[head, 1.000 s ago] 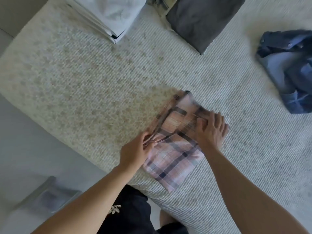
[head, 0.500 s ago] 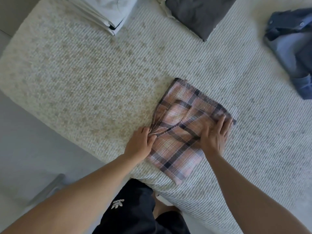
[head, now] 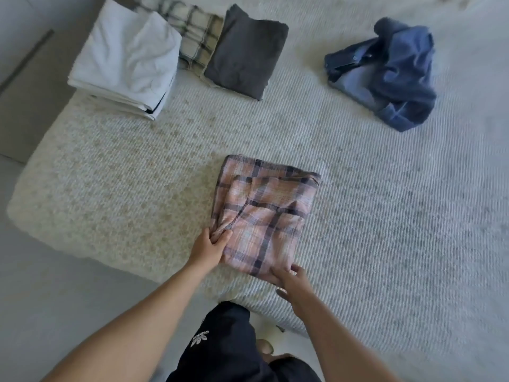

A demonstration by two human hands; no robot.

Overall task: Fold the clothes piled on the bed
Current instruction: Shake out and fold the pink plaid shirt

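Observation:
A pink plaid garment [head: 264,213] lies folded into a rectangle near the bed's front edge. My left hand [head: 210,245] pinches its near left corner, thumb on top. At the garment's near edge my right hand [head: 290,279] grips the fabric with curled fingers, some of them tucked under it. A crumpled blue shirt [head: 391,75] lies unfolded at the far right of the bed.
On the far left of the white textured bed [head: 137,166] stands a folded white stack [head: 126,59], beside a folded cream plaid piece [head: 195,34] and a folded dark grey piece [head: 245,51]. The bed's corner and grey floor [head: 41,285] are at the left.
My right hand slid from the top of the plaid garment down to its near edge. The left hand kept its hold on the left corner. The camera tilted up, showing the folded stacks.

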